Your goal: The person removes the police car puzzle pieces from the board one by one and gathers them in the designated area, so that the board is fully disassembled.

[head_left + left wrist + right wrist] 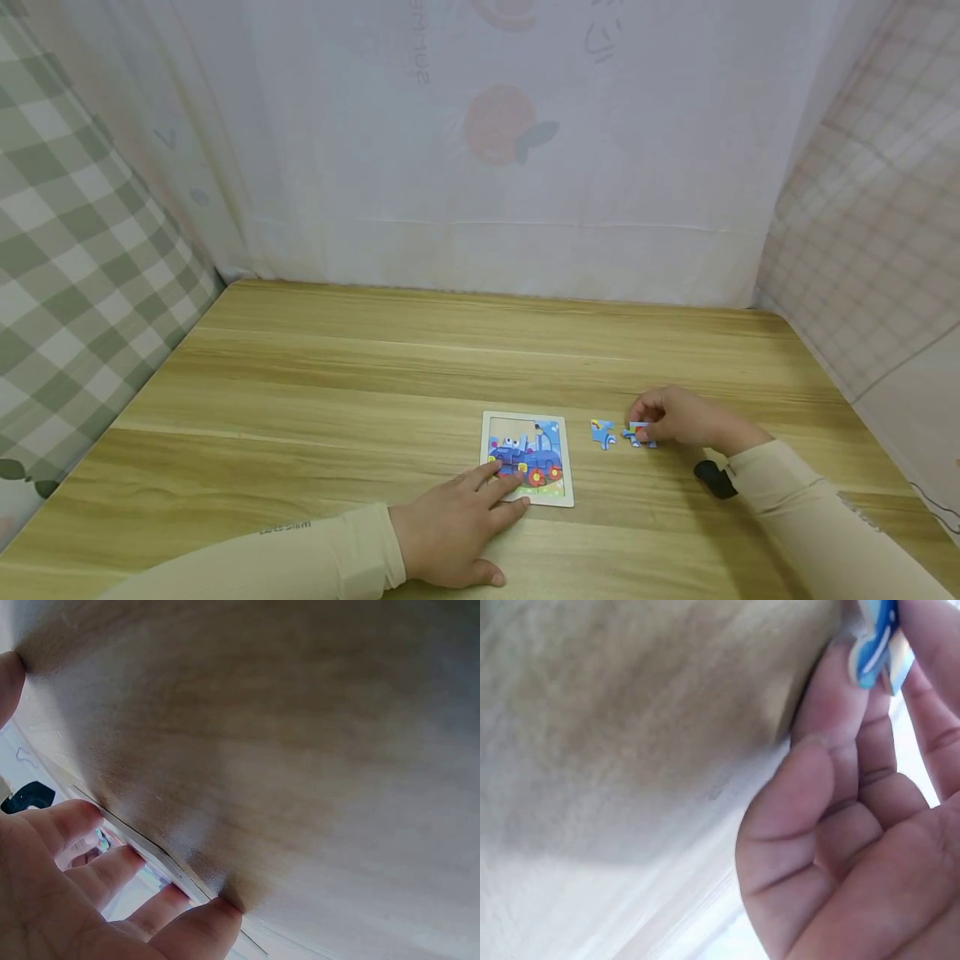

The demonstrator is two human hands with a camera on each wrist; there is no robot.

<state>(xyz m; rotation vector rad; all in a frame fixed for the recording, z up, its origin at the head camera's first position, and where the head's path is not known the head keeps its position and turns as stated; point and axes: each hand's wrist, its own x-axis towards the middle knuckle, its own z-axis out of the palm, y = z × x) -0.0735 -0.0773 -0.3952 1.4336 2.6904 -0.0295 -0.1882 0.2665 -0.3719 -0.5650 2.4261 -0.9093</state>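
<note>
A square wooden jigsaw puzzle [567, 454] with a blue cartoon vehicle lies on the table, bare board showing at its upper left. My left hand [453, 525] reaches over its lower-left side, fingers spread and fingertips on the picture and rim. In the left wrist view the puzzle's edge [161, 855] runs along those fingers. To the right, my right hand [678, 417] pinches a blue puzzle piece [637, 434] between thumb and fingers. Close up in the right wrist view, the piece [875, 649] is partly hidden by the thumb. A second blue piece [602, 433] lies between the puzzle and that hand.
The wood-grain table [337, 375] extends far to the left and behind the puzzle. A black object [715, 480] sits by my right wrist. Pale printed cloth [525, 192] hangs behind the table, with checked cloth [67, 275] at the left side.
</note>
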